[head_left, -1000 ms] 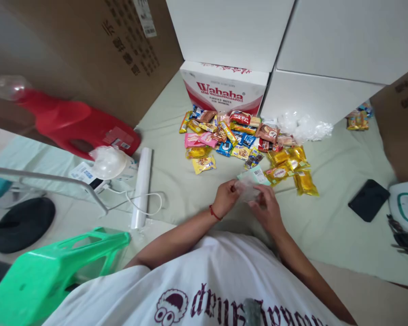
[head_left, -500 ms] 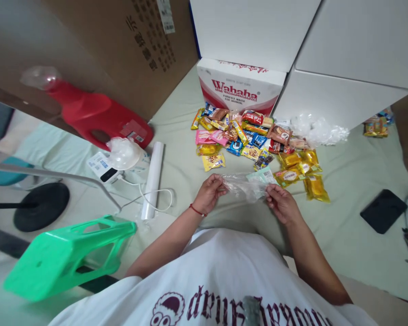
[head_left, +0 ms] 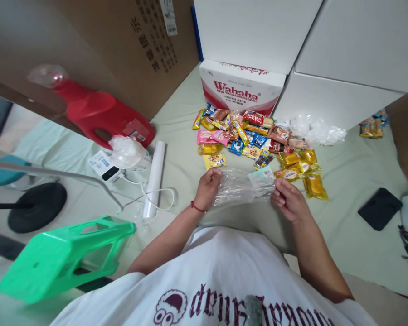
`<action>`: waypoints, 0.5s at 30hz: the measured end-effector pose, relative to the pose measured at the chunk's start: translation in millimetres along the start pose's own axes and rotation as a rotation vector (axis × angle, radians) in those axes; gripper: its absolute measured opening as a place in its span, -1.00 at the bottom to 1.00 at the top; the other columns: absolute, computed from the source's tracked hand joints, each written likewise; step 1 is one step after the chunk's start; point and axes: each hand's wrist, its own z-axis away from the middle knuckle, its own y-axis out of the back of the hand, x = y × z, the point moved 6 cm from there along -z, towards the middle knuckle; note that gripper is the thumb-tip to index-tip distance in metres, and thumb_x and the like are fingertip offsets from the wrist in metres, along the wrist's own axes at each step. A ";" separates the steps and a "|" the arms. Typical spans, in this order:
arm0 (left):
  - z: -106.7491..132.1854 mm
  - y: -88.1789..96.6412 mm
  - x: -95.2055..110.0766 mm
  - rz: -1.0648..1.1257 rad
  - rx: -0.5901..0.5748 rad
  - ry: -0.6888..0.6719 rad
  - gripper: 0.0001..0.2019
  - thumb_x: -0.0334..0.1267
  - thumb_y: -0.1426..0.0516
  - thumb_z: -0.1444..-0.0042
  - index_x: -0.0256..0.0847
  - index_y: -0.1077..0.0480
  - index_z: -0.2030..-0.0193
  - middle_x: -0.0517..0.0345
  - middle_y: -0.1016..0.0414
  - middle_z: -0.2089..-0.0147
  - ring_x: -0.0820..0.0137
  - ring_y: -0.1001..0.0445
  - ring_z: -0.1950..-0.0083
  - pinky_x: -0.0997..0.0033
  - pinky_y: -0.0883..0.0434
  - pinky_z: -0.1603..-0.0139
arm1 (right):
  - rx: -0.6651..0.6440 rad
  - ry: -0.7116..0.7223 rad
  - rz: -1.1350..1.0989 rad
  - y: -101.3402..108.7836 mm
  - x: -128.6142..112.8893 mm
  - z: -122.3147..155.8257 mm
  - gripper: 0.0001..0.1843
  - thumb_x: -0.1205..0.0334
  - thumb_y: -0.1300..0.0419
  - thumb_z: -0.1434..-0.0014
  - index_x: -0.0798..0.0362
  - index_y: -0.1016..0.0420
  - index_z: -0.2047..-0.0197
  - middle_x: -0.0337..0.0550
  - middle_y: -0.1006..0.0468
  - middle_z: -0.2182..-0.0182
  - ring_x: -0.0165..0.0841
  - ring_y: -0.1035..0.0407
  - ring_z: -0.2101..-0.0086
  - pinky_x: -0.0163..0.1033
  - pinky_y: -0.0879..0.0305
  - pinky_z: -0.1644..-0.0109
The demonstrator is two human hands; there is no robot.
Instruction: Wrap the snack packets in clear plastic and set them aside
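My left hand [head_left: 208,188] and my right hand [head_left: 288,199] each pinch one end of a clear plastic bag [head_left: 240,186], which is stretched flat between them just above the pale green sheet [head_left: 340,226]. A red cord circles my left wrist. Right behind the bag lies a pile of small snack packets [head_left: 245,136] in many colours, with several yellow packets [head_left: 301,170] at its right edge, close to my right hand.
A Wahaha carton [head_left: 241,88] and white boxes [head_left: 326,59] stand behind the snacks, with crumpled clear plastic [head_left: 318,131] beside them. At left are a red jug [head_left: 102,115], a white roll [head_left: 154,176], a cable and a green stool [head_left: 64,256]. A black phone [head_left: 379,208] lies at right.
My hands have moved apart, pulling the crumpled clear bag out flat between them. The view has shifted slightly to the left.
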 end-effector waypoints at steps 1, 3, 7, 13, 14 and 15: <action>0.4 1.0 5.4 -0.022 -0.014 -0.055 -0.68 -0.01 -0.36 -0.09 -0.16 -0.39 0.36 0.35 -0.22 0.52 0.53 -0.15 0.48 0.50 -0.14 0.43 | -0.006 0.005 0.009 2.7 -2.8 -1.7 -0.49 -0.10 -0.55 0.08 0.00 -0.38 0.39 -0.38 -0.31 0.56 -0.55 -0.09 0.61 -0.42 -0.07 0.57; 2.8 0.2 13.0 0.025 -0.048 -0.118 -0.66 0.00 -0.38 -0.07 -0.18 -0.39 0.37 0.29 -0.34 0.42 0.50 -0.27 0.37 0.49 -0.25 0.32 | -0.005 0.038 0.012 6.1 -5.9 -4.6 -0.50 -0.09 -0.57 0.10 0.00 -0.40 0.40 -0.28 -0.45 0.44 -0.47 -0.30 0.48 -0.36 -0.30 0.44; 4.8 -8.1 5.7 0.198 -0.060 0.014 -0.59 0.10 -0.36 -0.07 -0.13 -0.30 0.33 0.35 -0.27 0.49 0.52 -0.22 0.50 0.48 -0.22 0.45 | 0.030 0.065 -0.021 4.8 3.3 -9.8 -0.48 -0.15 -0.54 0.12 -0.02 -0.37 0.40 -0.27 -0.48 0.42 -0.40 -0.35 0.44 -0.27 -0.38 0.38; -10.8 2.4 -10.4 0.148 0.089 0.197 -0.68 -0.07 -0.26 -0.16 -0.11 -0.19 0.35 0.43 -0.15 0.59 0.58 0.00 0.65 0.51 0.03 0.62 | 0.302 0.381 0.370 22.2 -7.8 -2.9 -0.53 -0.27 -0.37 -0.10 -0.04 -0.44 0.27 -0.22 -0.51 0.36 -0.34 -0.37 0.38 -0.19 -0.39 0.26; -12.6 3.9 -12.2 0.162 0.091 0.235 -0.70 -0.08 -0.24 -0.17 -0.10 -0.18 0.33 0.44 -0.15 0.58 0.58 0.01 0.66 0.51 0.04 0.63 | 0.327 0.507 0.478 20.8 -15.3 3.1 -0.55 -0.25 -0.36 -0.13 -0.04 -0.48 0.19 -0.14 -0.55 0.24 -0.27 -0.42 0.25 -0.12 -0.42 0.12; -13.5 4.4 -13.4 0.172 0.084 0.265 -0.71 -0.09 -0.23 -0.17 -0.10 -0.18 0.31 0.44 -0.15 0.58 0.58 0.01 0.67 0.50 0.04 0.63 | 0.308 0.625 0.590 14.8 -21.0 8.9 -0.53 -0.22 -0.38 -0.12 -0.05 -0.52 0.09 -0.07 -0.57 0.10 -0.19 -0.44 0.10 -0.04 -0.40 -0.03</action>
